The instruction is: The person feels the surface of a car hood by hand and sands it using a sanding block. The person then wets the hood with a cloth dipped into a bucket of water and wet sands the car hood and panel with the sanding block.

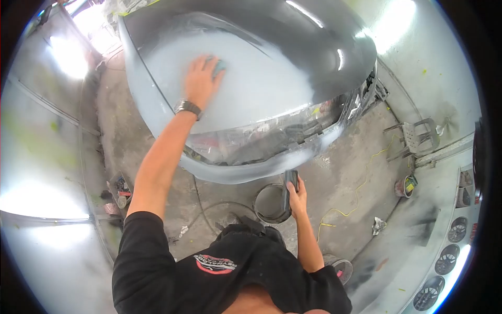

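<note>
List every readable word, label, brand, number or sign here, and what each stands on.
"REYNALDO…": probable reading, ending unclear; on the emblem of the black shirt.
Smaller print in that emblem: too small and blurred to read.
No other text can be read.

The floor (342, 178) is grey and blotchy. A round bucket (257, 211) stands on it just left of the right grip (297, 200). A dark hose (198, 201) lies further left. To the right of that grip, a yellow cord (328, 225) bends across the floor. Farther right are a crumpled scrap (379, 226), a small bucket (400, 187) and a chair (412, 137).
</note>
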Available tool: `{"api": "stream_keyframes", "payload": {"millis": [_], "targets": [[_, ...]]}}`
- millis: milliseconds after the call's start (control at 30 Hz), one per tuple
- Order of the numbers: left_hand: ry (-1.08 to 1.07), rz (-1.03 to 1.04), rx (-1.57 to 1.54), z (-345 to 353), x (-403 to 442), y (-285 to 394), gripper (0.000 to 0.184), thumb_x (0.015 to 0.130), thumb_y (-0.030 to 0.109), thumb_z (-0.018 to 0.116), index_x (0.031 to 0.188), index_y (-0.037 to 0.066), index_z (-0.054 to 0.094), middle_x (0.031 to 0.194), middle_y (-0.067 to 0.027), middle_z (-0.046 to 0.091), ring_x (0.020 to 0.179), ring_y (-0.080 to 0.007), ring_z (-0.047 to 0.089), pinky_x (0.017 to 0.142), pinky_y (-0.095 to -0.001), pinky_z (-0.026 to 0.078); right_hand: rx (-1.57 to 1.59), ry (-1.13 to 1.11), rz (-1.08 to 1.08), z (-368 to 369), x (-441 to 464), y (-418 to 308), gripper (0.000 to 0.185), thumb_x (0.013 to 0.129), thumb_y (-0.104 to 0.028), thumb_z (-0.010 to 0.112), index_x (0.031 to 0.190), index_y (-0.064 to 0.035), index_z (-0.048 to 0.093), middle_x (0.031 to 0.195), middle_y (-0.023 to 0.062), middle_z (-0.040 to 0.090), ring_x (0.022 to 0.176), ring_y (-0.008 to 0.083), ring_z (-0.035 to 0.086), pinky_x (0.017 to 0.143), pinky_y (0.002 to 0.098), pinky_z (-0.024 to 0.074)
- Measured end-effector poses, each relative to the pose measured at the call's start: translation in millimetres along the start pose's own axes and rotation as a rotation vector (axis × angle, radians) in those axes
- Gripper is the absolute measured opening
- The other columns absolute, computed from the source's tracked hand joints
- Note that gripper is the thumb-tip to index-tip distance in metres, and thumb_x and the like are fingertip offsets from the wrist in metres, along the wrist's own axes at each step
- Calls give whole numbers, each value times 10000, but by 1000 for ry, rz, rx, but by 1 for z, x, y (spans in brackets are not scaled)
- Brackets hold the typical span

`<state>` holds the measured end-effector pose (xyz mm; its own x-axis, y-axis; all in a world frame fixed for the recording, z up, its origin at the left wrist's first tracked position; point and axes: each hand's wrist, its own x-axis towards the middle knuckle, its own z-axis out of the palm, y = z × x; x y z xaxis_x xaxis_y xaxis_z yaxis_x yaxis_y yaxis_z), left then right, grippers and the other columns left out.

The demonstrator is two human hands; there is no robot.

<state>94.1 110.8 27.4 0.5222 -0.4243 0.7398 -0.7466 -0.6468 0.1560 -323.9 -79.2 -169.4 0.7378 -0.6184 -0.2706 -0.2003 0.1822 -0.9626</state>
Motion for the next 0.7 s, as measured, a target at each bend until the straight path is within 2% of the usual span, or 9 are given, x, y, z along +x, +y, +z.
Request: {"api": "stream_keyframes", "payload": {"millis": [67, 133, 267, 300, 333, 400, 500, 600, 700], "targets": [[-33, 96, -22, 31, 14, 38, 434, 972, 300, 719, 1361, 113, 678, 1462, -153, 601, 1362, -375, 543, 1173, -531, 418, 193, 23, 222, -24, -5, 13, 727, 1015, -203, 707, 1618, 13, 362, 1448, 169, 607, 1282, 254, 619, 1069, 368, 496], [-61, 196, 5, 66, 22, 84, 427, 976, 270, 711, 1370, 112, 669, 1484, -151, 588, 1401, -364, 523, 1209, -525, 393, 301, 55, 238, -30, -5, 9, 700, 1012, -200, 704, 1606, -10, 387, 1387, 124, 629, 1192, 200, 632, 1019, 343, 508], [-164, 338, 36, 113, 22, 158, 522, 924, 218, 753, 1424, 141, 628, 1564, -124, 528, 1476, -332, 465, 1271, -507, 329, 383, 57, 107, -16, 37, 34, 700, 1009, -208, 706, 1601, -11, 390, 1336, 96, 648, 1148, 161, 637, 1005, 314, 503], [-195, 384, 26, 112, 20, 172, 544, 909, 209, 762, 1431, 146, 622, 1578, -120, 514, 1490, -326, 451, 1278, -506, 320, 376, 9, 34, -5, 42, 16, 705, 1004, -199, 709, 1604, -13, 388, 1243, 84, 667, 1067, 159, 646, 945, 305, 511], [-229, 430, 13, 109, 14, 179, 568, 894, 200, 771, 1438, 151, 617, 1592, -116, 500, 1504, -320, 437, 1285, -504, 312, 354, -32, 65, 2, 47, 2, 708, 997, -179, 707, 1602, -1, 387, 1310, 117, 632, 1150, 190, 621, 1009, 323, 481], [-320, 570, -2, 98, 0, 176, 588, 872, 189, 782, 1436, 157, 619, 1604, -107, 488, 1518, -315, 421, 1292, -502, 304, 304, -112, 123, 14, 52, -25, 715, 982, -140, 704, 1600, 23, 384, 1446, 181, 562, 1315, 254, 571, 1136, 359, 421], [-403, 631, -58, 76, -15, 151, 601, 858, 171, 790, 1435, 166, 621, 1614, -93, 479, 1530, -304, 406, 1294, -501, 302, 132, -119, 28, 25, 58, -65, 690, 984, -121, 672, 1595, 23, 387, 1479, 208, 537, 1335, 270, 563, 1142, 362, 419], [-361, 494, -87, 41, -22, 109, 585, 861, 134, 784, 1425, 174, 631, 1606, -80, 490, 1524, -297, 417, 1287, -503, 314, -6, 15, -310, 41, 74, -91, 672, 988, -118, 651, 1592, 22, 390, 1461, 219, 558, 1325, 276, 572, 1130, 380, 436], [-274, 321, -120, -1, -21, 47, 552, 875, 76, 761, 1409, 164, 647, 1578, -80, 520, 1487, -308, 463, 1270, -518, 341, -281, 186, -640, 73, 94, -140, 682, 983, -172, 672, 1582, 15, 405, 1490, 260, 547, 1355, 375, 561, 1141, 444, 448]]}}
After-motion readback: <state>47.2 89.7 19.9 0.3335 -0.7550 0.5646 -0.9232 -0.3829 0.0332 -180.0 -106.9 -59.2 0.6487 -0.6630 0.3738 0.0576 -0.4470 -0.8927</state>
